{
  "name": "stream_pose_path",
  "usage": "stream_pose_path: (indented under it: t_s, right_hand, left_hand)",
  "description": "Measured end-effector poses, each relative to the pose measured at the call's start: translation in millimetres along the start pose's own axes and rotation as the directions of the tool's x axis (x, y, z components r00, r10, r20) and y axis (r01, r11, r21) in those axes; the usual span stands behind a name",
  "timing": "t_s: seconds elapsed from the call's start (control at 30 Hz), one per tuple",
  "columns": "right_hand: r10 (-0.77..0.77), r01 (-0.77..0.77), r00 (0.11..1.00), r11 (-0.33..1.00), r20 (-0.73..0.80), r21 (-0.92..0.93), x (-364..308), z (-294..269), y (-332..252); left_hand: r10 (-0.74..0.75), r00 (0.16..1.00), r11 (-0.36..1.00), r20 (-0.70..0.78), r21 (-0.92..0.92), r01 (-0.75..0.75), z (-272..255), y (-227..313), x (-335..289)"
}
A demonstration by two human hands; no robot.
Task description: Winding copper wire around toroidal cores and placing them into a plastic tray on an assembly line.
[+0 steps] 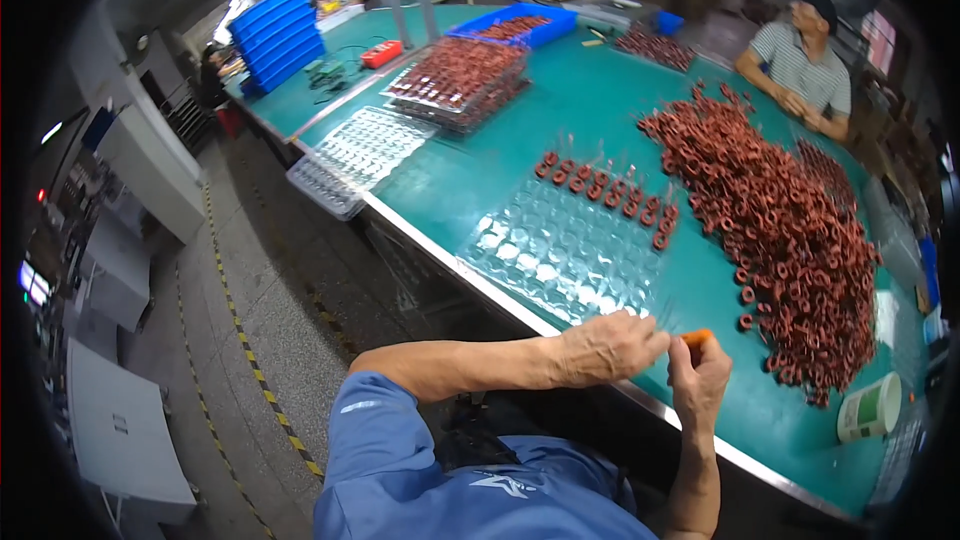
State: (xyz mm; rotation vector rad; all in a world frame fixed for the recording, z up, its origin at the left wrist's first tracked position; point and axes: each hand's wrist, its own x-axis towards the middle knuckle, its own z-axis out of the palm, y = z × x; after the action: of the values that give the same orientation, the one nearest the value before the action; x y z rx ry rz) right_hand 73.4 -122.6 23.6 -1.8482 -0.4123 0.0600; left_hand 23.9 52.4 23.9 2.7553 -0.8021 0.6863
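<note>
My left hand is closed in a pinch at the table's near edge, its fingertips almost touching those of my right hand. Thumb and fingers of the right hand are pressed together too. Something orange shows at its index finger; whether it is a finger cover or a held piece I cannot tell. Whatever lies between the fingertips is hidden. Just beyond the hands lies a clear plastic tray with round pockets. Reddish-brown ring coils with thin wire leads stand in its far rows.
A big heap of ring coils covers the right of the green table. Filled trays are stacked farther left, beside bare clear trays. Blue crates stand behind. A white-green cup sits near right; a person sits opposite.
</note>
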Motion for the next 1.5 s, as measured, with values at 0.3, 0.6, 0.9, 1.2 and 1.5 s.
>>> stream_pose_path:
  t_s: [0.3, 0.6, 0.9, 1.2, 1.5]
  right_hand:
    - [0.020, -0.132, 0.979, 0.818, 0.203, 0.560, 30, -1, -26]
    - [-0.037, 0.006, 0.995, 0.951, 0.095, 0.309, 19, -5, -5]
    - [-0.119, -0.035, 0.965, 0.824, 0.233, 0.566, 21, 4, -9]
    - [-0.049, -0.053, 0.976, 0.891, 0.211, 0.452, 21, 28, -17]
    - [0.000, -0.187, 0.955, 0.774, 0.295, 0.605, 28, 9, 5]
  left_hand:
    - [-0.441, 0.897, -0.055, -0.021, -0.997, -0.051, -1, 2, 8]
    - [-0.452, 0.858, -0.102, 0.243, -0.970, 0.221, 18, 0, 13]
    - [-0.474, 0.863, -0.165, 0.176, -0.980, 0.109, 15, 12, 3]
    - [-0.678, 0.712, -0.073, 0.186, -0.980, 0.187, 8, 11, -10]
    - [-0.550, 0.763, -0.245, 0.339, -0.939, 0.240, 6, 14, -4]
